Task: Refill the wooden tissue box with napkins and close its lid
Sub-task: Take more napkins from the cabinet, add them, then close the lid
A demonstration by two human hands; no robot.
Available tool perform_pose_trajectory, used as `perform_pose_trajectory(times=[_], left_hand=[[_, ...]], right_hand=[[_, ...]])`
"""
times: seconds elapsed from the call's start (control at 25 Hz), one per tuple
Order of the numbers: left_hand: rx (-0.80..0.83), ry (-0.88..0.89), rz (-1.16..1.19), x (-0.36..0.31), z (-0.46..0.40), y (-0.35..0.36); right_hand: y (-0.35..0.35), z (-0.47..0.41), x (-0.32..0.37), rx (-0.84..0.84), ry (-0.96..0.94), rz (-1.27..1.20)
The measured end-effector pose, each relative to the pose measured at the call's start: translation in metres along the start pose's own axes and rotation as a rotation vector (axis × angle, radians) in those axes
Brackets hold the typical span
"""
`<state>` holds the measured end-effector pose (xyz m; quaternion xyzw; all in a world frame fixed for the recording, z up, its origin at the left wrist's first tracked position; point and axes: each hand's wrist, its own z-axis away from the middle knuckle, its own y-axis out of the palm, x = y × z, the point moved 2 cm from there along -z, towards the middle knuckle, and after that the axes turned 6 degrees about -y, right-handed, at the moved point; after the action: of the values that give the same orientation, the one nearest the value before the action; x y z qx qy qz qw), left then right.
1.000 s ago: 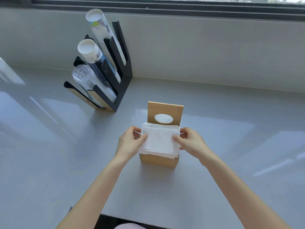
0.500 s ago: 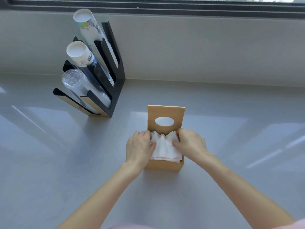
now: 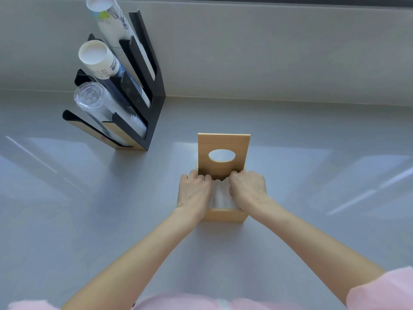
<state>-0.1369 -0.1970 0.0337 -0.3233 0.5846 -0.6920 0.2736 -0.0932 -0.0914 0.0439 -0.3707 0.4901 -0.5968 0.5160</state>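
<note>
Since the earlier frames the stack of white paper napkins [image 3: 221, 195] has sunk from above the rim down into the square light-wooden tissue box [image 3: 223, 214], and our knuckles have followed it in. We press with both hands: our left hand [image 3: 194, 193] and our right hand [image 3: 247, 189] are curled into loose fists over the napkins, fingers tucked down along the side walls, so the stack bows between them and clears the edges. Whether the fingers pinch the paper or only push it we cannot tell, since they are hidden inside. The wooden lid with the oval slot [image 3: 224, 154] stands upright at the back, leaving the opening free. The box sits on the glossy grey counter [image 3: 312, 231], well apart from the black cup-dispenser rack [image 3: 143, 95] behind on the left. Closing the lid looks like our next step.
</note>
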Motion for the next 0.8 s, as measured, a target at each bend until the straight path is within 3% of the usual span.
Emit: perform_pose_trajectory(times=[0.32, 0.44, 0.52, 0.64, 0.8], left_hand=[[-0.038, 0.001, 0.033, 0.004, 0.002, -0.004], [-0.059, 0.117, 0.083, 0.0, 0.002, -0.012], [0.04, 0.207, 0.065, -0.002, 0.003, -0.01], [0.213, 0.264, 0.03, -0.001, 0.002, -0.007], [0.236, 0.273, 0.013, -0.001, -0.001, -0.008]], right_hand=[[-0.006, 0.008, 0.0, 0.026, 0.024, -0.061], [-0.02, 0.022, -0.005, -0.118, 0.01, -0.127], [-0.023, 0.026, -0.011, -0.162, -0.061, -0.097], [-0.016, 0.026, -0.014, 0.087, -0.236, 0.088], [-0.007, 0.013, -0.005, 0.329, -0.271, 0.294]])
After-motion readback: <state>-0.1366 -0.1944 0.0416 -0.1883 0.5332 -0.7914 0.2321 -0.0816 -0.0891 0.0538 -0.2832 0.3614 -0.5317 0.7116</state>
